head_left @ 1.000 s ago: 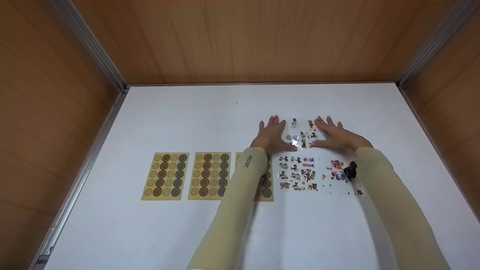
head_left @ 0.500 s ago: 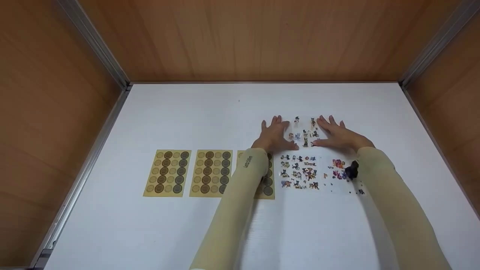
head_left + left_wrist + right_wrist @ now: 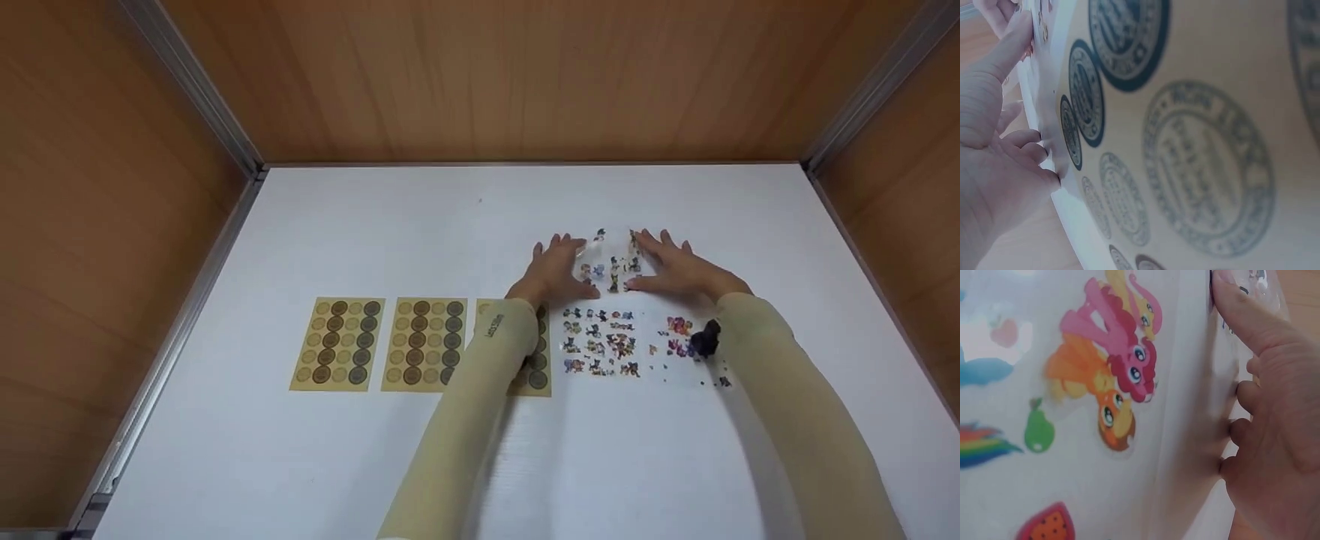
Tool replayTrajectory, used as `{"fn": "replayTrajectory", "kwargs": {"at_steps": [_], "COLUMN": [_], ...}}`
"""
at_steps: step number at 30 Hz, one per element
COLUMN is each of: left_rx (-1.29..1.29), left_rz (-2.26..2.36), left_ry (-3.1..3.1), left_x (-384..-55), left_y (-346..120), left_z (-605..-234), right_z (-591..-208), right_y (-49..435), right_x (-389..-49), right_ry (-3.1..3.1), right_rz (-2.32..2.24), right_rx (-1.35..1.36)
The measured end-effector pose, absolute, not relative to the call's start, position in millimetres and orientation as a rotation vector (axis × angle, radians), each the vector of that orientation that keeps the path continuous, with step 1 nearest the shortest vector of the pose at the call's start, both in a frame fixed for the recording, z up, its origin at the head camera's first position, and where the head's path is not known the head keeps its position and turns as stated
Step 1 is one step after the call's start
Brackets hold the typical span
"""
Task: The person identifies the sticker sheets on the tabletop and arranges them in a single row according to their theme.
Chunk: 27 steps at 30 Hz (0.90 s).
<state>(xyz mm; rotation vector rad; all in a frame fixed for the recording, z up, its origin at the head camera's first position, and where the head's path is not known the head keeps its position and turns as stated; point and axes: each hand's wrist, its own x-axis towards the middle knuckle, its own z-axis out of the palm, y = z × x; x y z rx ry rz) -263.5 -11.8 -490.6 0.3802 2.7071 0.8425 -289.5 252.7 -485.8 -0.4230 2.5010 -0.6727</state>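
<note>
A clear sticker sheet [image 3: 615, 262] with small cartoon figures lies between the two hands at the right back of the table. My left hand [image 3: 551, 274] is at its left side, thumb and index finger spread apart along the edge. On the opposite side, my right hand [image 3: 679, 271] has its index fingertip near the upper corner and its thumb at the lower one. The sheet's upper part looks slightly bowed. In the left wrist view, the thumb reaches toward the sheet while other fingertips rest on the table. The right wrist view shows the right hand similarly placed.
Brown sheets of round stickers [image 3: 337, 345] line up at left, the third partly under the left sleeve [image 3: 480, 375]. Nearer me lie a clear cartoon sticker sheet [image 3: 600, 343] and a pony sticker sheet [image 3: 664, 356], partly behind the right wrist's black device [image 3: 705, 340]. Wooden panels [image 3: 480, 82] enclose the table.
The left fingertips have moved slightly inward, and the upper part of the clear sheet between the hands has shifted and bowed. The other sheets stay put; the head view shifts slightly.
</note>
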Motion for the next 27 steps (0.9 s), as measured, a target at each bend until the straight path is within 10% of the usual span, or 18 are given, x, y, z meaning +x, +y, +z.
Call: {"fn": "replayTrajectory", "kwargs": {"at_steps": [27], "left_rx": [0.259], "left_rz": [1.631], "left_ry": [2.474], "left_x": [-263], "left_y": [8], "left_z": [-471], "right_z": [-466], "right_y": [252], "right_x": [-281], "right_ry": [2.304], "right_rz": [-1.618], "right_rx": [-0.282]}}
